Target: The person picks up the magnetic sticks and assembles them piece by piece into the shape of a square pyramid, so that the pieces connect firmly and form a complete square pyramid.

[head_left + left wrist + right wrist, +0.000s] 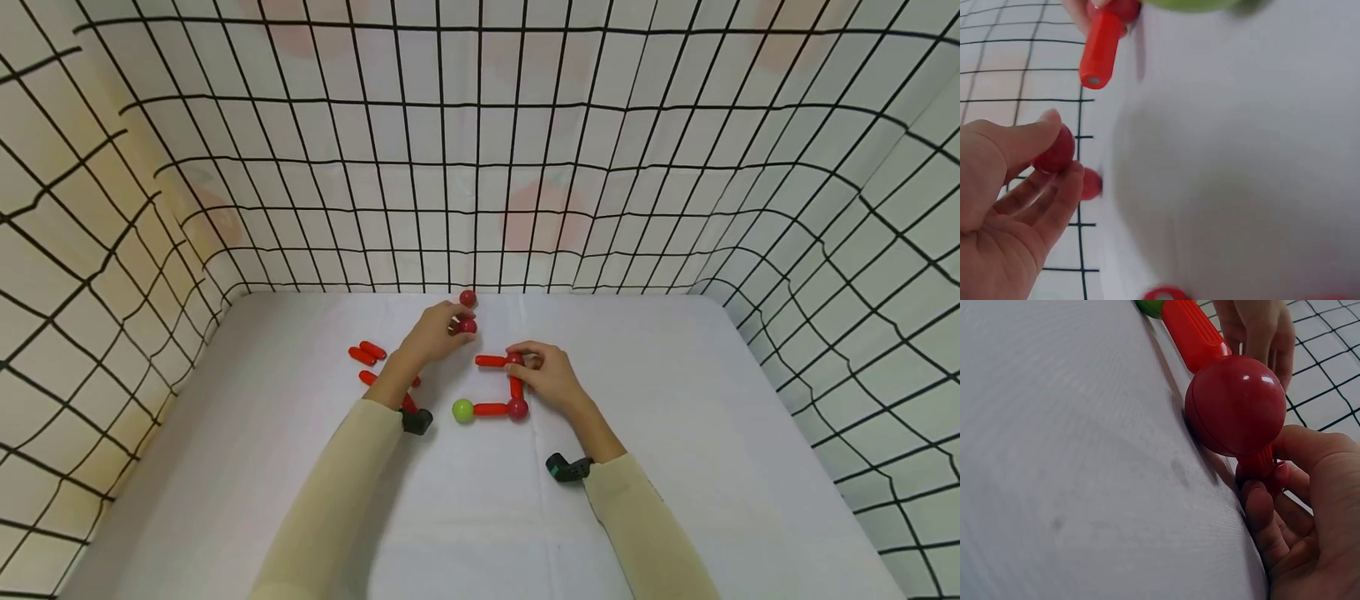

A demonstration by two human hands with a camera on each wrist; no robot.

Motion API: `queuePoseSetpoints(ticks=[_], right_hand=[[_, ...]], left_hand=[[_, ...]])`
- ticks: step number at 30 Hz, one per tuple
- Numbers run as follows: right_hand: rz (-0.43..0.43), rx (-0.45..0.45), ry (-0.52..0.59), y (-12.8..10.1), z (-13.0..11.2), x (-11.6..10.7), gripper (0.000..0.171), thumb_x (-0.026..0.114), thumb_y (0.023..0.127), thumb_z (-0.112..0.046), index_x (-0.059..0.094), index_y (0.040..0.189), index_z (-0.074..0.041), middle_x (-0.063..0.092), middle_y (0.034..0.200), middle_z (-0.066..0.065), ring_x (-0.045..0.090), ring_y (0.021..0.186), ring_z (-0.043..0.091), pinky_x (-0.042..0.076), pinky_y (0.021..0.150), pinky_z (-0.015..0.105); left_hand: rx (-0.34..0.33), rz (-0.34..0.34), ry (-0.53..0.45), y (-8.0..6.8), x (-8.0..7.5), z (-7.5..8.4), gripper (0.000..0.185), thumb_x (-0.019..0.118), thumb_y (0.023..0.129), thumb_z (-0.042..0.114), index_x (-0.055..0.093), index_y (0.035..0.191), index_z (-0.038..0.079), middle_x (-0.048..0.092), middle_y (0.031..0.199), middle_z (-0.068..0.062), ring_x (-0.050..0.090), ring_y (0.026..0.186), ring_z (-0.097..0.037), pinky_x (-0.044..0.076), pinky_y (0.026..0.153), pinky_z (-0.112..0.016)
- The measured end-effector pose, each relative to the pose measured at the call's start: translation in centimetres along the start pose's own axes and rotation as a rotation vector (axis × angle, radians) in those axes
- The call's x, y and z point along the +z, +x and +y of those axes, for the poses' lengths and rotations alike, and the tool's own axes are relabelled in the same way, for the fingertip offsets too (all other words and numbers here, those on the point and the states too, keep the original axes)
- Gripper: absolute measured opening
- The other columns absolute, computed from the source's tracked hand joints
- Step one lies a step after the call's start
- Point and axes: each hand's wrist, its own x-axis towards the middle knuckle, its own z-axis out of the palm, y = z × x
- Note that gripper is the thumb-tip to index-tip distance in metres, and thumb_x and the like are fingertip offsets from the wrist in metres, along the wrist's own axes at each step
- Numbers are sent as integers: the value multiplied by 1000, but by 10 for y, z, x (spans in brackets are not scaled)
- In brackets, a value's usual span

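My left hand (431,337) pinches a red ball (1057,153) between thumb and fingers, above the white surface. Just beyond it lies another red ball (468,297). With thumb and fingers, my right hand (553,377) grips the red ball at the far corner (515,358) of a joined, open-sided shape. From that ball one red rod (491,361) points left, its end free. A second red rod (516,388) links it to the near corner ball (518,408). A third red rod (491,409) runs from there to a green ball (462,410).
Loose red rods (362,356) lie left of my left hand, some partly hidden under the forearm. Black wire mesh (480,208) walls the back and both sides of the white-covered table (480,533). A dark camera (567,468) sits at my right wrist.
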Motion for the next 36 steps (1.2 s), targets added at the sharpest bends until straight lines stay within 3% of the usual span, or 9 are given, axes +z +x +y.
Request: queuePoseSetpoints(ticks=[8, 13, 23, 28, 36], right_hand=[[8, -9, -9, 0, -3, -1, 32, 79, 93, -24, 73, 123, -14, 72, 109, 6, 58, 62, 16, 50, 55, 24], [5, 5, -3, 0, -3, -2, 32, 79, 93, -24, 73, 123, -15, 72, 107, 7, 59, 64, 19, 50, 56, 24], [1, -10, 1, 0, 1, 1, 31, 79, 92, -23, 74, 122, -15, 72, 88, 8, 58, 64, 19, 49, 55, 23], [-5, -17, -6, 0, 1, 1, 33, 79, 92, -26, 74, 123, -14, 71, 90, 5, 58, 68, 16, 46, 55, 22], [-12, -17, -6, -1, -2, 1, 34, 79, 92, -26, 74, 124, -13, 74, 98, 5, 61, 70, 15, 49, 58, 23]], left_hand=[[-32, 43, -135, -43, -3, -7, 36, 80, 92, 20, 67, 125, 13, 70, 116, -6, 68, 112, -27, 59, 97, -40], [-30, 28, -139, -57, 4, -10, 34, 81, 91, 21, 68, 122, 16, 72, 111, -2, 67, 106, -22, 60, 92, -37], [11, 7, -119, -59, 15, -14, 38, 80, 91, 15, 67, 126, 12, 73, 115, -5, 67, 108, -22, 58, 99, -39], [15, -25, -118, -58, 16, -13, 43, 78, 93, 16, 66, 134, 12, 73, 120, -5, 68, 113, -22, 57, 101, -39], [12, -23, -122, -57, 17, -13, 40, 79, 92, 16, 68, 130, 12, 74, 117, -4, 69, 111, -22, 58, 100, -39]])
